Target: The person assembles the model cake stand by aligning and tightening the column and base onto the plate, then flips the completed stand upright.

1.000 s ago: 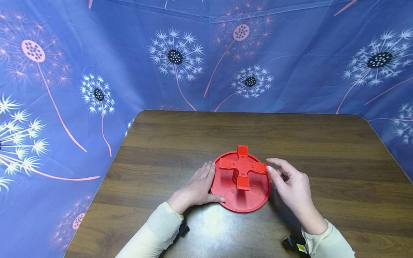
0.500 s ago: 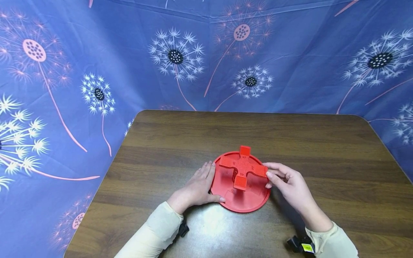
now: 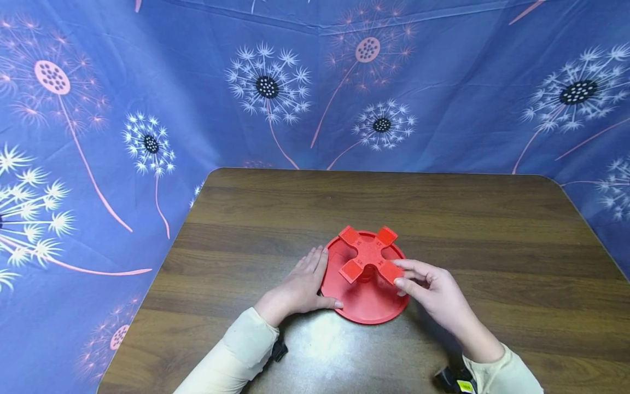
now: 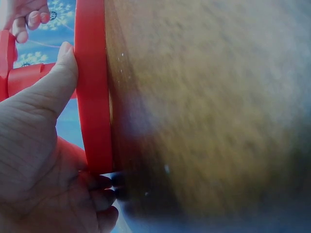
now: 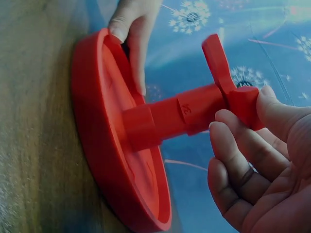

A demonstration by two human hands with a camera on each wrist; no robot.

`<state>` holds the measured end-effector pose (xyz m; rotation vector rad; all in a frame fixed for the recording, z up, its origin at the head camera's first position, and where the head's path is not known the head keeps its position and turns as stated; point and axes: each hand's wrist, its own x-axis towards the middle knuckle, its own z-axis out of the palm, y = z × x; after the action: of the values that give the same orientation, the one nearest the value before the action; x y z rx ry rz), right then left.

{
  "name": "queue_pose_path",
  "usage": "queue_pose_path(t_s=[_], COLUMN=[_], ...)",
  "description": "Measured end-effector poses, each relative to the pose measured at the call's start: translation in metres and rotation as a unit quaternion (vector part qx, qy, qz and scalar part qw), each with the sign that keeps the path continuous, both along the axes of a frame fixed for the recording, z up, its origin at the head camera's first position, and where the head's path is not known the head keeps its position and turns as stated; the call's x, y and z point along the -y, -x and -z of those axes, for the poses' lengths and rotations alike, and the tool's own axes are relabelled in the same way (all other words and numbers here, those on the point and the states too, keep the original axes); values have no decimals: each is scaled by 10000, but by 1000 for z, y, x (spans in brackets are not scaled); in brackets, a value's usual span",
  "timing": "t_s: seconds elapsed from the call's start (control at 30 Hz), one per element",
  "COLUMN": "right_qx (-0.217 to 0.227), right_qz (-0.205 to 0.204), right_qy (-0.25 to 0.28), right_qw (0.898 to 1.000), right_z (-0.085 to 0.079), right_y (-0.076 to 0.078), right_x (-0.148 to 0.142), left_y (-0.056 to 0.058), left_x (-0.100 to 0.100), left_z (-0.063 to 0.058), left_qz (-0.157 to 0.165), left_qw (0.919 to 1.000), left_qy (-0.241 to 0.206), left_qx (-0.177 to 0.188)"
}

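Observation:
A red round base (image 3: 372, 312) with a raised rim stands on the table. From its middle rises a red post (image 5: 182, 114), topped by a four-armed red cross-shaped handle (image 3: 370, 253) with small numbers on its arms. My left hand (image 3: 301, 287) holds the base at its left rim, the thumb lying over the near edge and the other fingers along the side. With thumb and fingertips, my right hand (image 3: 435, 290) pinches the near right arm of the handle. In the right wrist view the thumb (image 5: 279, 114) lies on the arm's end, with fingertips just under it.
A dark wood-grain table (image 3: 275, 202) spreads around the base. Behind and to the left hangs a blue cloth (image 3: 197, 54) with a dandelion print. Black straps or devices (image 3: 279, 350) sit at both wrists, by the light sleeves.
The cross-shaped handle has turned clockwise, from upright to a diagonal X. My right hand has moved toward the near left with one arm of it. My left hand and the base have stayed put.

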<state>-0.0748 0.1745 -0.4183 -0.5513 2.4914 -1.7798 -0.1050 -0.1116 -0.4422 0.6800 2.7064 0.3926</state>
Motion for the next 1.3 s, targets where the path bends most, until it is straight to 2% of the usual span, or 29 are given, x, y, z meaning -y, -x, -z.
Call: queue_pose_path(t_s=[0.1, 0.23, 0.5, 0.67, 0.87, 1.17, 1.3], right_qx=[-265, -820, -1774, -2147, -2424, -2423, -2705], right_qz=[66, 330, 764, 919, 1040, 1031, 1271], right_qy=[-176, -698, -1782, -2155, -2278, -2188, -1875], right_qw=[9995, 9936, 9648, 9482, 9373, 9396, 9357], right_z=[0, 0, 0, -1, 1, -1, -7], right_y=[-3, -7, -11, -12, -12, -13, -12], right_x=[6, 16, 35, 45, 50, 45, 37], left_y=[0, 1, 2, 1, 2, 3, 4], left_x=[0, 0, 1, 0, 0, 1, 1], left_z=[1, 1, 2, 2, 2, 3, 5], left_qz=[-6, -25, -28, -70, -52, -7, -4], left_qw=[10000, 10000, 10000, 9999, 9999, 9999, 9999], left_qy=[-19, -55, -44, -54, -22, -91, -107], left_qx=[-11, 19, 60, 114, 110, 69, 51])
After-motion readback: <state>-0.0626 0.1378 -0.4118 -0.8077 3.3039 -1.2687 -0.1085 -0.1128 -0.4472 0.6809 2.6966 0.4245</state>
